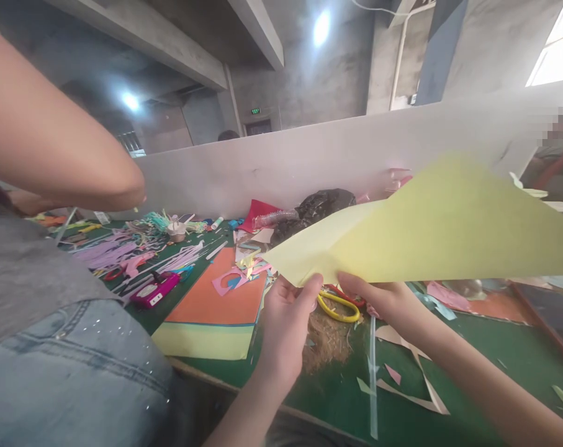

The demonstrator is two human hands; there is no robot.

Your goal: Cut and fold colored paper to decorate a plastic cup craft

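A large yellow sheet of paper (449, 230) is held up over the table, bent along its left part and reaching out to the right edge of the view. My left hand (288, 316) pinches its lower left edge between thumb and fingers. Close beside it, my right hand (367, 292) grips the same lower edge, thumb in front and fingers hidden behind the paper. Below the hands lie scissors with yellow handles (339, 308); a red handle shows just behind them. Brown shreds (325, 341) are scattered on the green tabletop under my hands.
Orange and pale green sheets (216, 292) lie stacked to the left. Beyond them are a magenta box-shaped device (155, 290), a pink glue gun (135, 264) and purple strips. A black plastic bag (325, 202) sits before a white partition (207, 171). Another person's arm (53, 124) extends at left.
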